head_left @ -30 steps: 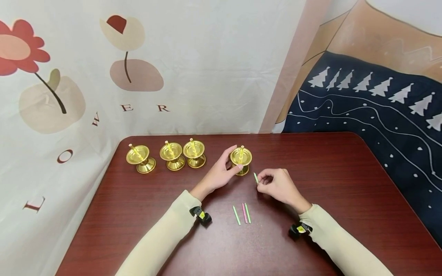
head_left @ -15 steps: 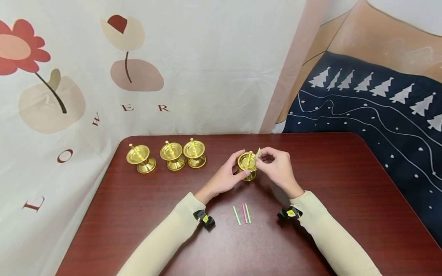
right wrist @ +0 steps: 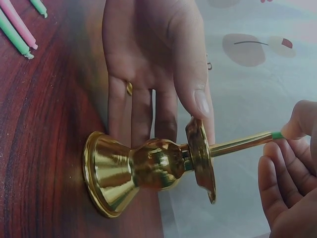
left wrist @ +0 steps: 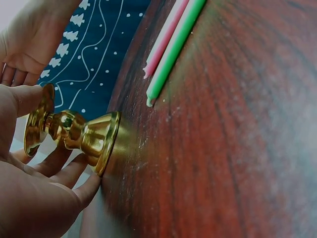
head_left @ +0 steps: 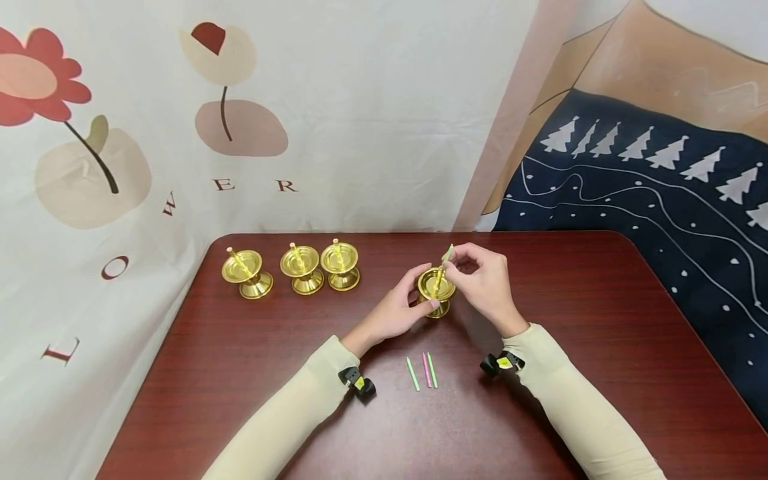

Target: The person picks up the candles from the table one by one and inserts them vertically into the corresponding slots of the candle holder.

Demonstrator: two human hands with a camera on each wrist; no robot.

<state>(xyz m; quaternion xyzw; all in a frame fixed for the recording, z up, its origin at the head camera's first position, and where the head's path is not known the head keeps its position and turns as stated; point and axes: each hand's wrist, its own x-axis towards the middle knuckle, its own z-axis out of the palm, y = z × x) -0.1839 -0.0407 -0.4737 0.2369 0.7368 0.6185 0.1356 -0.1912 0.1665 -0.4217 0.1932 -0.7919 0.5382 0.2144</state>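
Note:
My left hand [head_left: 393,312] holds a shiny gold candle holder [left wrist: 101,136], thumb on the rim of its dish and fingers behind its stem and base. The holder stands on the table, its thin tube rising from the dish. Between thumb and fingertips, my right hand [head_left: 485,283] pinches a small green candle [head_left: 449,253] above that tube. In the right wrist view, a short bit of green [right wrist: 277,135] shows at the tube's mouth; the fingers hide most of the candle there.
Three more gold candle holders, a left one [head_left: 243,267], a middle one [head_left: 300,262] and a right one [head_left: 339,259], stand at the table's back left. Nearer lie a green candle [head_left: 413,373], a pink candle [head_left: 427,369] and another green candle [head_left: 433,371]. Cloth hangings [head_left: 384,133] back the table [head_left: 570,300].
The candle holder has come slightly right and nearer with my left hand. My right hand has carried the green candle up and left, from beside the holder to the top of its tube.

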